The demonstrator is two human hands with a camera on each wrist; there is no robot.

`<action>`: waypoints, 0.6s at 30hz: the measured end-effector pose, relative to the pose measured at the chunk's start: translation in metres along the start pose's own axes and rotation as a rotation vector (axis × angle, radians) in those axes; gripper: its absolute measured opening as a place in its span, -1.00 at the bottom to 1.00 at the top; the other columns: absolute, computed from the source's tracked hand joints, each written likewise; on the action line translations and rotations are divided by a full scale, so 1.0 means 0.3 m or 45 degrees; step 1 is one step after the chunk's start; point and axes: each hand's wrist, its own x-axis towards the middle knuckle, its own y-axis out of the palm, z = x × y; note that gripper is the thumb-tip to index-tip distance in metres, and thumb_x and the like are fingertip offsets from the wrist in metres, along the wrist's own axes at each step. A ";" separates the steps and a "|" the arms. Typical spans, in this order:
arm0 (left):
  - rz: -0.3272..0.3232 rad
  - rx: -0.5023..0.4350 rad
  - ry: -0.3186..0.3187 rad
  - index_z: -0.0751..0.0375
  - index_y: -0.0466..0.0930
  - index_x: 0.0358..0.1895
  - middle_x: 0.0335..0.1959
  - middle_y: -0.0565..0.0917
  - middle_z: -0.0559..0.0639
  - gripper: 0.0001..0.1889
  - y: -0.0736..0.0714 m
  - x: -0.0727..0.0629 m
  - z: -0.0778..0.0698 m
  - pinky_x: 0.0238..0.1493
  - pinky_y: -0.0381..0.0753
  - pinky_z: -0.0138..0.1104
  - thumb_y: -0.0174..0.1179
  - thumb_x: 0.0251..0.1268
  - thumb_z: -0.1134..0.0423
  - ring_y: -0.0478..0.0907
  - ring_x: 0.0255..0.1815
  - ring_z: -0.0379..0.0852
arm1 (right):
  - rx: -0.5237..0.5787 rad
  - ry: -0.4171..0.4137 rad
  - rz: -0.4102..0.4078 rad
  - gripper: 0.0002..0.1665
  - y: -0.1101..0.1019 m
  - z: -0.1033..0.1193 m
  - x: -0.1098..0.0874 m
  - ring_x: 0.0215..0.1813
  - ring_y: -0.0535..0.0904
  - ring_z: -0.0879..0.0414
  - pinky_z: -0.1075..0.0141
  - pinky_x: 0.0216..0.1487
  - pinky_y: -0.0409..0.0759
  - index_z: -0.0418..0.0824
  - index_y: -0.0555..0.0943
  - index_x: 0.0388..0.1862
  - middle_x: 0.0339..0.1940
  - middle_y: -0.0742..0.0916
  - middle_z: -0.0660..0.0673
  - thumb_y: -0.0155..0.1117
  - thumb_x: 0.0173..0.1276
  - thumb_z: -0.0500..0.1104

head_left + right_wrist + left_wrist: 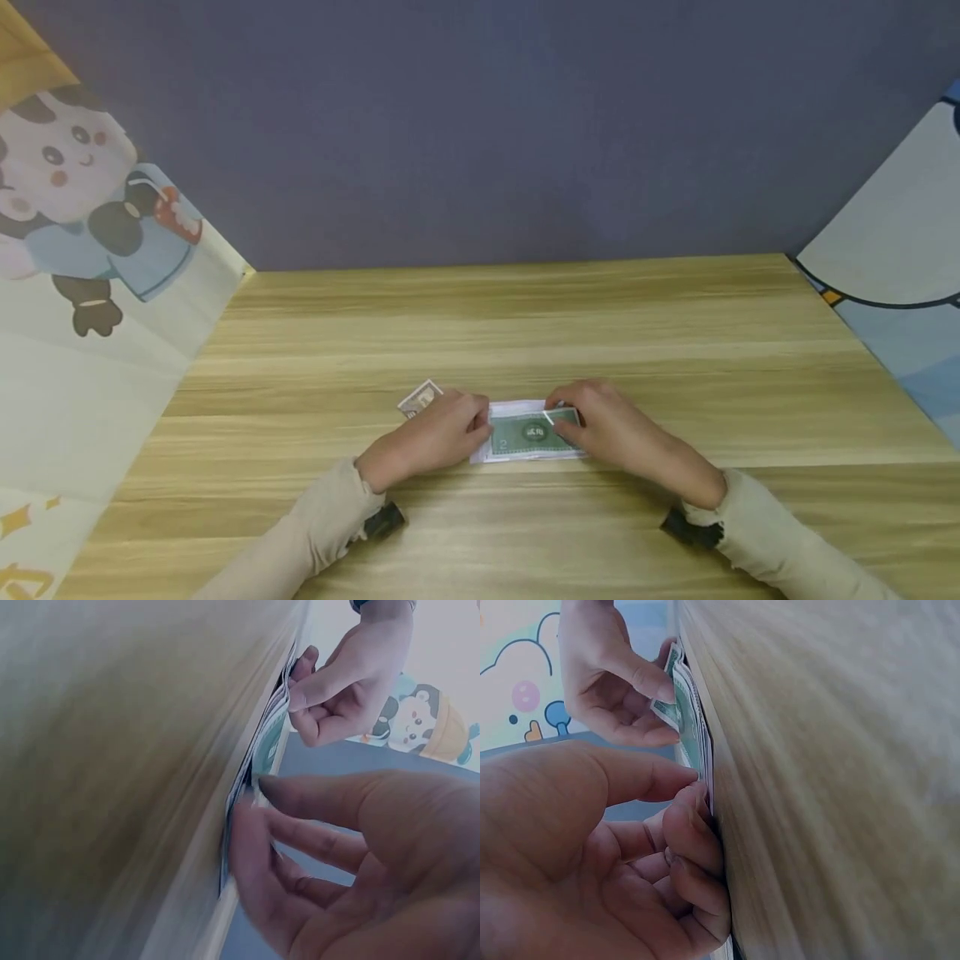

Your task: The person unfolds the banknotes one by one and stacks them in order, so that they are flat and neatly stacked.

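A green banknote [517, 435] marked with a 2 lies on top of a thin stack of paper notes [517, 407] on the table. At the stack's left end, my left hand [444, 432] pinches the edge between thumb and curled fingers. My right hand [609, 423] holds the right end of the green banknote, whose near-thumb corner is bent up in the left wrist view. Several layered edges of the stack [703, 724] show there below the green note. Beyond my left hand, a small brownish note [422, 397] lies at an angle, partly covered by that hand.
The wood-grain table [525, 325] ends at a dark blue-grey panel [510, 133] at the back. Cartoon-printed panels stand on the left [82, 358] and right [892, 217]. Black straps [386, 521] sit at the sleeve cuffs.
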 end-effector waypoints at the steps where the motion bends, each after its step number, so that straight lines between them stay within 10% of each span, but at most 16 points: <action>1: -0.004 0.000 0.003 0.06 0.47 -0.52 -0.66 0.44 -0.19 -0.75 0.000 -0.001 0.001 -0.60 0.35 -0.44 0.17 0.38 0.31 0.30 -0.64 -0.32 | -0.025 0.002 -0.006 -0.74 0.002 0.005 -0.001 -0.26 0.59 0.19 0.33 -0.33 0.59 -0.20 0.72 -0.09 -0.16 0.76 -0.08 0.47 0.22 -0.26; 18: -0.017 0.010 0.036 0.06 0.45 -0.43 -0.60 0.46 -0.18 -0.82 0.000 -0.005 -0.001 -0.56 0.41 -0.44 0.17 0.37 0.33 0.33 -0.60 -0.31 | -0.199 -0.172 -0.070 -0.71 0.010 0.019 -0.015 -0.08 0.56 0.11 0.24 -0.15 0.63 -0.08 0.73 -0.17 -0.14 0.67 0.00 0.55 0.13 -0.29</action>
